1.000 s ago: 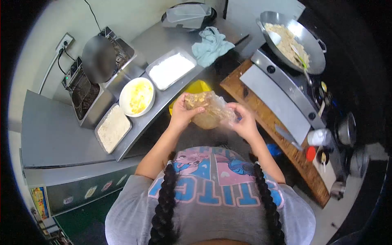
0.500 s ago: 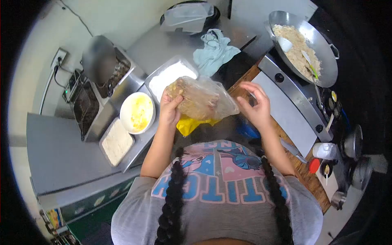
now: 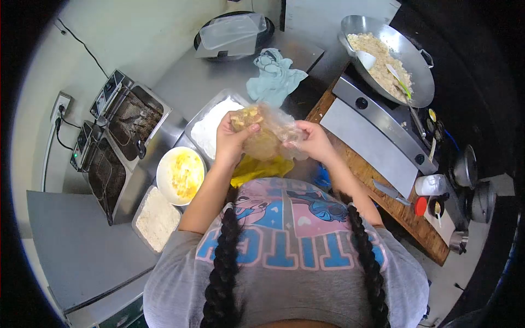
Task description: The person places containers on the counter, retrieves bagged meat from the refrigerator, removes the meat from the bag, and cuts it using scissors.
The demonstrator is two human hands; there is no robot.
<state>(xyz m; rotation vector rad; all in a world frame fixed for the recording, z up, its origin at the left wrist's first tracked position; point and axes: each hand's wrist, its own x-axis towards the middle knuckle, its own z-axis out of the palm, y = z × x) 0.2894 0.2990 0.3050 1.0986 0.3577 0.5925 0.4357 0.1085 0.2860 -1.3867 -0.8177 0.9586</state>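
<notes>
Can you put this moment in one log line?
left hand: holds bag | right hand: holds bag's other end | at left: bowl | at right: knife, wok

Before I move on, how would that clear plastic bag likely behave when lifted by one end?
The clear plastic bag would probably flop and sag, since its thin film is crumpled near the right hand. Its weight likely sits toward the left hand, where the yellowish-brown contents gather. The shiny film may also be somewhat slippery.
</notes>
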